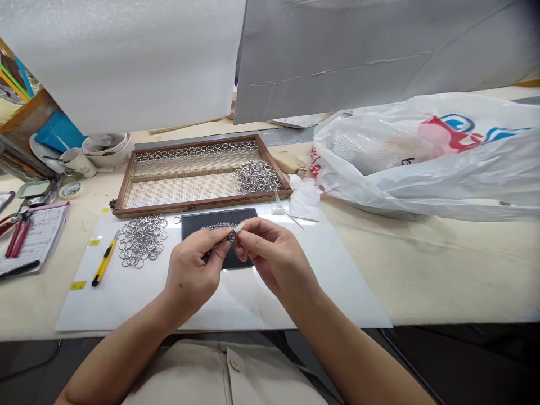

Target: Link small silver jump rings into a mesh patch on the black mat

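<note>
My left hand [196, 261] is closed, its thumb and forefinger pinching a small dark metallic piece [232, 235], too small to name. My right hand [274, 250] meets it from the other side, with the fingertips pressed together at the same piece. A whitish tip [239, 228] shows at these fingers; whether it is a nail or a held thing is unclear. Under both hands lies a black mat [244, 215] bearing small silvery bits [219, 225], partly hidden by my fingers. Left of the mat, a pile of silver rings [142, 239] rests on the white sheet [329, 281].
Behind the mat stands a wood-framed mesh tray [202, 208] with rows and a heap of rings. A yellow cutter knife [105, 259] lies at left, near red-handled pliers [19, 236]. A small white-capped bottle [277, 208] and a plastic bag [422, 163] are at right.
</note>
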Action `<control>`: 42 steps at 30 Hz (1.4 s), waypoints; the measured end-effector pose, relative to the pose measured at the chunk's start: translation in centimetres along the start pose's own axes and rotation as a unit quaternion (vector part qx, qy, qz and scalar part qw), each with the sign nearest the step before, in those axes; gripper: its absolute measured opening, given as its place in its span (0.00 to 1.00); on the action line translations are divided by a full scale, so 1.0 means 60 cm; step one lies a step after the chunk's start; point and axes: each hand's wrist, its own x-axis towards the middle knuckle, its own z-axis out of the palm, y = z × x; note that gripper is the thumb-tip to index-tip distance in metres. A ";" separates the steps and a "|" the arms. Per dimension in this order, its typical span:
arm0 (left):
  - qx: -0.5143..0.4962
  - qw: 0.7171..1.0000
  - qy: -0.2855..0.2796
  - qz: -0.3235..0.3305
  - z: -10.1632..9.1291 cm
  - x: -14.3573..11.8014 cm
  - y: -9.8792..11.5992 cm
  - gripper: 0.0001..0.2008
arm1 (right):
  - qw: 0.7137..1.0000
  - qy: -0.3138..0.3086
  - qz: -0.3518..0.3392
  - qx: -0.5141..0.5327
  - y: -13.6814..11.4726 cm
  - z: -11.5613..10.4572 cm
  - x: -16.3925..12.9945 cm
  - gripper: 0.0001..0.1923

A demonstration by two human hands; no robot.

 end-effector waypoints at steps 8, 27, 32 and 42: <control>-0.038 0.998 -0.026 -0.051 0.002 -0.001 -0.001 0.12 | 1.000 0.014 0.001 -0.004 0.003 -0.002 0.001 0.07; 0.064 0.998 -0.012 0.026 0.002 0.000 -0.004 0.12 | 0.999 0.013 0.031 0.008 0.001 -0.004 0.002 0.09; 0.073 0.997 -0.018 0.032 0.001 0.004 -0.002 0.12 | 0.999 0.009 0.031 0.011 0.002 -0.007 0.004 0.09; 0.081 0.996 -0.023 0.038 -0.001 0.003 0.000 0.12 | 0.999 0.014 0.030 0.012 0.000 -0.006 0.004 0.09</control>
